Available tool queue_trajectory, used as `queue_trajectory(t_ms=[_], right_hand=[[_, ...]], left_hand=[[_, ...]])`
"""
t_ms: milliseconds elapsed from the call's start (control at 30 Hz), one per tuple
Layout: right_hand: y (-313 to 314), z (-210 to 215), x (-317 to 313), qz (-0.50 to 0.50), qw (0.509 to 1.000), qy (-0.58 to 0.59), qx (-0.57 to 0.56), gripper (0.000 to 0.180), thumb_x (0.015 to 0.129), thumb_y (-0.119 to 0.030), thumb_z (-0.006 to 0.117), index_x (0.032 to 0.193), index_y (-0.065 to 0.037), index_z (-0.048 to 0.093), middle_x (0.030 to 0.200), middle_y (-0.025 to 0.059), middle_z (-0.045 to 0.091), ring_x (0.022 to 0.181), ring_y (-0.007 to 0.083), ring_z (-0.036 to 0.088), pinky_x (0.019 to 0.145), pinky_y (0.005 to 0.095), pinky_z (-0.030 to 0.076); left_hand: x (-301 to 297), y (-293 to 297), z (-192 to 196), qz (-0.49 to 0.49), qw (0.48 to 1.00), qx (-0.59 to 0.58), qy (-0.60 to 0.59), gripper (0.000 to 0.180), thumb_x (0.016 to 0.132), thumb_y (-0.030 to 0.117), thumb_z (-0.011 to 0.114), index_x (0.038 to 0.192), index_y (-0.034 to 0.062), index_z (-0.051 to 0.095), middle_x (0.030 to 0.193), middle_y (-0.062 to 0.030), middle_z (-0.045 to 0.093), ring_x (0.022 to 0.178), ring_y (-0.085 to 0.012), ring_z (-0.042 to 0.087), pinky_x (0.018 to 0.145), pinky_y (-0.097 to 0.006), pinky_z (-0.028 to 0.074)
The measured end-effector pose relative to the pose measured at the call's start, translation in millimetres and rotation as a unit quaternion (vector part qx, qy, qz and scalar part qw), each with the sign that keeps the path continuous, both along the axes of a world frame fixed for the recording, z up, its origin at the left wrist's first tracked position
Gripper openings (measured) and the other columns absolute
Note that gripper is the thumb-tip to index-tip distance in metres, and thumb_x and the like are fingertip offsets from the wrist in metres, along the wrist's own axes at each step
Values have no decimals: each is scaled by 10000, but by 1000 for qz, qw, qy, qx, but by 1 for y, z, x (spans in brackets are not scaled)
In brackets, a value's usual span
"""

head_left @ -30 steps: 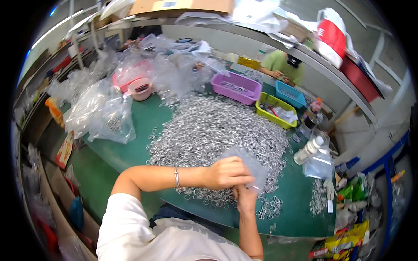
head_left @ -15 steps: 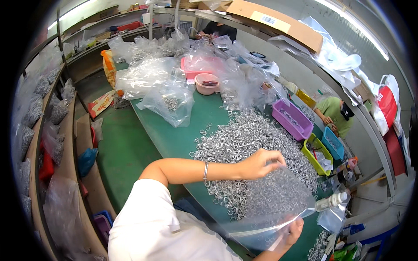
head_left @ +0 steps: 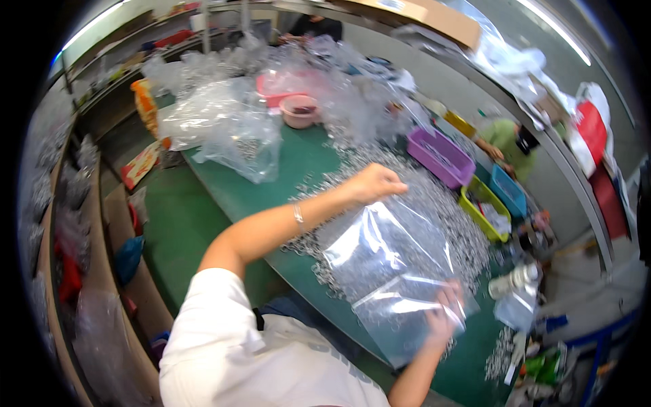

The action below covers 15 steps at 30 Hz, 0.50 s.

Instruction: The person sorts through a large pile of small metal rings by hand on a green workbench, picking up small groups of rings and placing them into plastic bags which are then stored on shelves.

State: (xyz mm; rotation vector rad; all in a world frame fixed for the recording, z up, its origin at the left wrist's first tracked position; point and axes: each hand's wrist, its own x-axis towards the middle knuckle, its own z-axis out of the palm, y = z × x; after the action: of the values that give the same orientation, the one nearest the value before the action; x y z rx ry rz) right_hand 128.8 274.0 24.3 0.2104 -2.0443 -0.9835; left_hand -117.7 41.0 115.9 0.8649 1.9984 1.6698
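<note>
My left hand (head_left: 374, 184) is closed in a pinch at the top edge of a clear plastic bag (head_left: 380, 254), with the arm stretched across the table. The bag hangs flat and spread, with glare on it and nothing plainly inside. Lower down, my right hand (head_left: 444, 315) grips the bag near its lower right side; its fingers show blurred through the film, and I cannot tell whether they are behind or inside it. Beneath the bag lies a wide heap of small silvery metal rings (head_left: 468, 237), partly seen through the plastic.
Purple (head_left: 441, 159), lime (head_left: 483, 210) and blue (head_left: 507, 190) baskets line the heap's right. A white bottle (head_left: 513, 279) lies nearby. Filled clear bags (head_left: 210, 115) and a pink bowl (head_left: 299, 110) occupy the table's far end. Two people sit beyond; shelves (head_left: 88, 271) run left.
My left hand has risen away from me, drawing the bag up and stretching it out. My right hand has shifted slightly up and left along the bag. The whole view has tilted a little.
</note>
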Motion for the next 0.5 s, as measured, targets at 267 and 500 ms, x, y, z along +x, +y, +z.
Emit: queue_trajectory(t_ms=[267,500], right_hand=[[-10,0,-11,-425,422,61,798,263,990,-273,371,881,-70,498,659,3,414,441,96,336,359,237,242],[-24,3,-11,-281,142,65,947,619,940,-518,373,1215,27,474,606,-4,373,406,79,305,322,209,248]], left_hand=[[-9,-18,-37,-168,960,80,-208,267,850,158,662,1017,-44,612,820,-48,627,718,-101,608,609,-246,516],[-9,-19,-31,-65,977,121,-163,244,868,213,645,948,-16,622,728,-32,617,634,-120,603,536,-228,465]])
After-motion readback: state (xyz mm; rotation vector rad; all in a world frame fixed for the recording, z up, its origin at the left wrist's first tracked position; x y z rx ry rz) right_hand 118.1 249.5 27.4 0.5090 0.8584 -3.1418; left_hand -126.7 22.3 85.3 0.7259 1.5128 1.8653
